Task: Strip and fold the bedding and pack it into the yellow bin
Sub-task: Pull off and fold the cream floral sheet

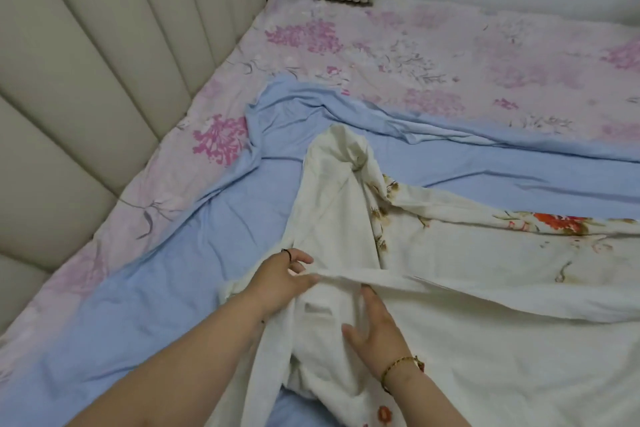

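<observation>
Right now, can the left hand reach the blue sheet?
Probably yes: the blue sheet lies bare right beside the left hand, with nothing between, though that hand pinches the cream cover and must let go first.

A thin dark ring (286, 252) sits on the left hand (277, 279); a gold bracelet (401, 367) circles the right wrist, forearms bare

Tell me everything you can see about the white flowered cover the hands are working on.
The white flowered cover is thin, soft-looking cloth, cream-white, printed with red-orange blooms and brownish stems. It lies crumpled on the blue sheet, one end humped toward the headboard. The left hand grips a raised fold of it; the right hand rests flat on it.
</observation>
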A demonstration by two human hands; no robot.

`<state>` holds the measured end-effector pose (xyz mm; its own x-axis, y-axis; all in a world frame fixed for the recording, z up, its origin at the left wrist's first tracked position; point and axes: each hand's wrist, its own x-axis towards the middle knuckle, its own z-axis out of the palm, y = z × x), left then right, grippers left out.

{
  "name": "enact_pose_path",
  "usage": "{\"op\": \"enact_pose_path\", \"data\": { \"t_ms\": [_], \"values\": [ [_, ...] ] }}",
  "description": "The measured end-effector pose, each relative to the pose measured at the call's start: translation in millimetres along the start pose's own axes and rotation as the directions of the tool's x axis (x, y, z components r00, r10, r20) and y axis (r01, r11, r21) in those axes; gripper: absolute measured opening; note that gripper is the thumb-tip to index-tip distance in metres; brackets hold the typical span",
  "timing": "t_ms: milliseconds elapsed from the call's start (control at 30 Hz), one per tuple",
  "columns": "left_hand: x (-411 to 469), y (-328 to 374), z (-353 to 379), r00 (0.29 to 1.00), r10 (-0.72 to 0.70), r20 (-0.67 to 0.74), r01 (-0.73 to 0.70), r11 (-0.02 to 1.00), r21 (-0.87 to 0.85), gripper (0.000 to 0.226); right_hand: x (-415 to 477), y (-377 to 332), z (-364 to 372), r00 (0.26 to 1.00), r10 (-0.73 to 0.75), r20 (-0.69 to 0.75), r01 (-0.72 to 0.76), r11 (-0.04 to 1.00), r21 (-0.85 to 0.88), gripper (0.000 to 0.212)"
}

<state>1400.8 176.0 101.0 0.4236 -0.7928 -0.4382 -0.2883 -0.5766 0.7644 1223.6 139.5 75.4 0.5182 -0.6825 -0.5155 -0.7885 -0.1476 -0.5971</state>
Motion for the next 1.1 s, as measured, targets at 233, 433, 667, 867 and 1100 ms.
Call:
{"op": "enact_pose_path", "data": {
  "t_ms": [233, 433, 667, 867, 1100],
  "values": [
    [93, -70, -90, 0.984, 0.141, -0.112, -0.047, 0.801, 0.597, 0.047, 76, -46, 19, 0.993, 0.109, 0.045, -0.107, 0.993, -0.048, 0.066],
    [199, -147, -131, 0.968, 0.14, -0.208, 0.072, 0.642, 0.763, 0.062, 167, -72, 13, 0.974, 0.134, -0.184, -0.171, 0.964, -0.204, 0.045],
    [244, -201, -124, 0.903, 0.284, -0.322, -0.008, 0.762, 0.648, 0.071, 341, -130, 29, 0.893, 0.119, -0.433, -0.288, 0.892, -0.348, 0.079],
    [251, -206, -125, 0.869, 0.345, -0.356, -0.045, 0.77, 0.637, 0.065, 424, -152, 0, 0.804, 0.226, -0.55, -0.364, 0.919, -0.154, 0.068],
    [252, -214, -125, 0.862, 0.327, -0.386, -0.057, 0.821, 0.568, 0.061, 437, -157, -26, 0.676, 0.246, -0.695, -0.061, 0.958, 0.28, 0.025]
  ]
}}
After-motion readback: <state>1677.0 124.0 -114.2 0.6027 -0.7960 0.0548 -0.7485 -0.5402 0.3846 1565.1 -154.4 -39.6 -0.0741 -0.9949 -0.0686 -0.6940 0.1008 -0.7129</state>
